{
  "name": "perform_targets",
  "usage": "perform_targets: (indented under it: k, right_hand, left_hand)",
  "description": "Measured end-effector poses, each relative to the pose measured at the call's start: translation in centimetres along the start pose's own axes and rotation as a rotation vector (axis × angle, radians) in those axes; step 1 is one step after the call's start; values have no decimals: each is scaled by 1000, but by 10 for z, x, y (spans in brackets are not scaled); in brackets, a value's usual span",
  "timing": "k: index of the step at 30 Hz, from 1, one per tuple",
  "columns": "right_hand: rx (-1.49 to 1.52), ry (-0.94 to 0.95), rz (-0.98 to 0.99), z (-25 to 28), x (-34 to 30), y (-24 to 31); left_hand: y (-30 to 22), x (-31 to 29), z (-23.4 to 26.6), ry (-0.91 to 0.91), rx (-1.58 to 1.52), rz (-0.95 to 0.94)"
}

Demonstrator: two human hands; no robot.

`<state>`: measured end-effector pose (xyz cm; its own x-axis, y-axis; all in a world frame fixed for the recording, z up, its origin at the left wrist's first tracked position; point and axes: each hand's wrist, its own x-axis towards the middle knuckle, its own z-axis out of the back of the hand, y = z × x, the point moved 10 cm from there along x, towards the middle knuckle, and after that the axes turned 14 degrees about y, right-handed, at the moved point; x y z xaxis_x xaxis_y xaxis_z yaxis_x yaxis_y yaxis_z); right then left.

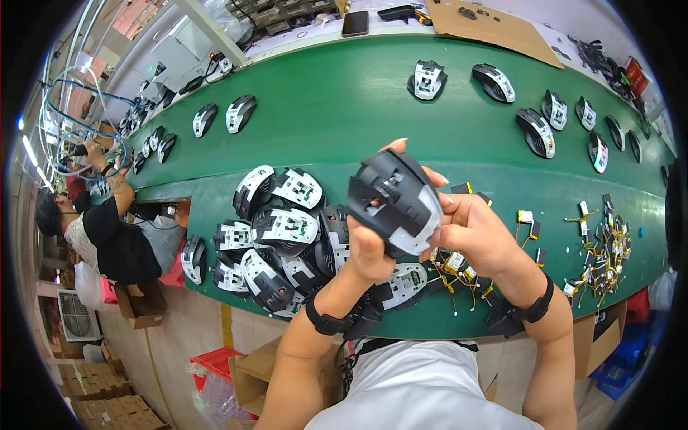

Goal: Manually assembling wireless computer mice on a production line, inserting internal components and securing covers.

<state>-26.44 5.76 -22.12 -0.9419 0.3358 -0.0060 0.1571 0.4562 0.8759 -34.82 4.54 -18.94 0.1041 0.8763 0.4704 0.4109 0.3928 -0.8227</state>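
Note:
A partly assembled computer mouse [393, 208], black with pale grey parts, is held up over the near edge of the green bench. My left hand [370, 254] grips it from the left and from beneath, a fingertip showing past its far side. On its right lower corner, the closed fingers of my right hand [479, 233] press against the grey part. Left of my hands lies a heap of similar mice [287, 228], their pale undersides up. Beneath my right hand, small battery packs [453, 264] with thin wires lie on the bench.
More battery packs [605, 251] are heaped at the right. Several mice [536, 132] lie on the bench's raised far strip [322, 100]. A phone [355, 24] and a cardboard sheet [494, 30] rest behind it. Another person [107, 236] is at the far left. Boxes [269, 373] stand below.

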Motion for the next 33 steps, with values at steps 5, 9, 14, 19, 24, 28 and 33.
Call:
perform_targets:
  k: [5,9,14,19,24,28,33]
  right_hand:
    - [-278,91,-63,3,-13,25]
    - [-625,-296,198,28,-28,78]
    - [-488,-227,321,11,-32,77]
    - [-360,-319,358,34,-32,40]
    - [-354,-411,340,26,-21,43]
    - [-775,-474,433,27,-31,48]
    - [-1442,-450,347,-21,-10,50]
  left_hand:
    - [7,1,22,-137,-231,-15]
    - [21,-3,22,-140,-243,62]
    - [36,-9,22,-145,-318,144]
    - [61,-6,13,-224,-431,181]
    - [64,-18,17,-283,-576,242]
    - [72,-8,5,-206,-652,219]
    - [86,-23,21,-357,-670,343]
